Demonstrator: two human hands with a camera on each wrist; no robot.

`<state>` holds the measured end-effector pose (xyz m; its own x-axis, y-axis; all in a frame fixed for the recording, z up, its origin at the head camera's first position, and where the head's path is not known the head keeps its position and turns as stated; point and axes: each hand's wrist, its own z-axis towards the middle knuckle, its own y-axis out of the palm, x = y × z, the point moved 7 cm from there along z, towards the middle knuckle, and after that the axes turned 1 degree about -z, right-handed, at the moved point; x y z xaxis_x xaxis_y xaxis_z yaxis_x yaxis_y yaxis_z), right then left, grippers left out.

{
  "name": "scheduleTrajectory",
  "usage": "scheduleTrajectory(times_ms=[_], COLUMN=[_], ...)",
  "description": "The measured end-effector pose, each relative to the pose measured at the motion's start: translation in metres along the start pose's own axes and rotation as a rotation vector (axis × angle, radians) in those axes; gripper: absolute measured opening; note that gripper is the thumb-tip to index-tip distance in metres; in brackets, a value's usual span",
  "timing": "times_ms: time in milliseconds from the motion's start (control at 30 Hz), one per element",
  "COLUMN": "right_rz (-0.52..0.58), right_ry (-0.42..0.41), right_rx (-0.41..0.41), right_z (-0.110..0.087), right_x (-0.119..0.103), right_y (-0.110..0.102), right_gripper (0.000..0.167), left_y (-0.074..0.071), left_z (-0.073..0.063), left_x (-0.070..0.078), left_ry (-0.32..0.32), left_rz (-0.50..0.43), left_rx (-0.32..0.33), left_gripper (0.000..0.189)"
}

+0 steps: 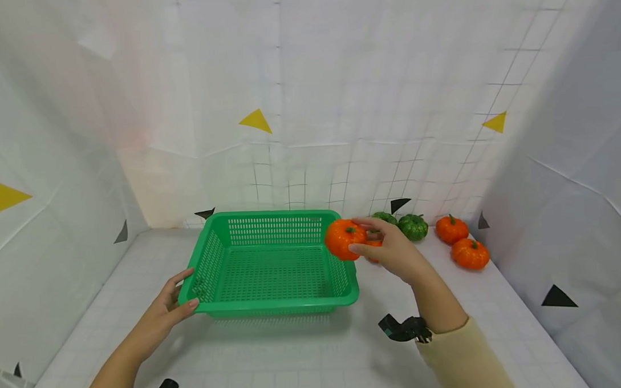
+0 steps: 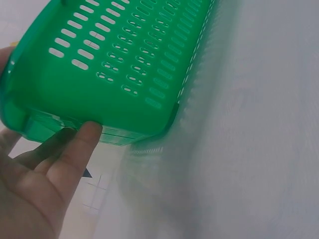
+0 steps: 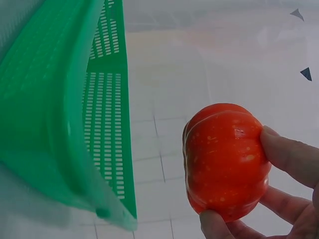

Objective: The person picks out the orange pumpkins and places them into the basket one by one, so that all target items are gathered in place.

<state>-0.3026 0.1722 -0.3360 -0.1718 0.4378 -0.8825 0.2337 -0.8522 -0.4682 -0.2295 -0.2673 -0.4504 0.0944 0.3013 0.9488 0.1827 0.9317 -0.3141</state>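
A small orange pumpkin [image 1: 345, 239] with a green stem is pinched between the thumb and fingers of my right hand [image 1: 394, 251], up beside the basket's right rim. In the right wrist view the pumpkin [image 3: 227, 162] shows glossy ribs and hangs apart from the basket wall [image 3: 55, 114]. My left hand [image 1: 165, 310] grips the left end of the green plastic basket [image 1: 273, 304], its thumb near the front corner of the rim. From the left wrist, fingers [image 2: 75, 154] press against the basket's slotted side [image 2: 114, 74]. Nothing lies inside the basket.
Two orange pumpkins [image 1: 469, 253] sit on the right of the white table [image 1: 275, 355]. Green pumpkins [image 1: 412, 227] stand behind my right hand, near another orange one [image 1: 375, 244] partly hidden by it. White sheet walls [image 1: 337, 90] enclose the table at the back and sides.
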Motion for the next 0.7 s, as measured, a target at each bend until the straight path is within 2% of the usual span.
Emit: scheduleTrajectory(times_ms=[200,700], right_rz=[-0.06,-0.039], right_ry=[-0.013,-0.08], right_rx=[-0.019,-0.089], right_z=[0.01,0.03], right_x=[-0.009,-0.03], right_y=[0.018,0.067], right_gripper=[0.062,0.06], left_y=[0.0,0.0], left_z=[0.0,0.001], left_x=[-0.001,-0.003], left_ry=[-0.007,-0.002], left_rz=[-0.013,-0.043], left_rx=[0.003,-0.004], left_gripper=[0.071,0.071])
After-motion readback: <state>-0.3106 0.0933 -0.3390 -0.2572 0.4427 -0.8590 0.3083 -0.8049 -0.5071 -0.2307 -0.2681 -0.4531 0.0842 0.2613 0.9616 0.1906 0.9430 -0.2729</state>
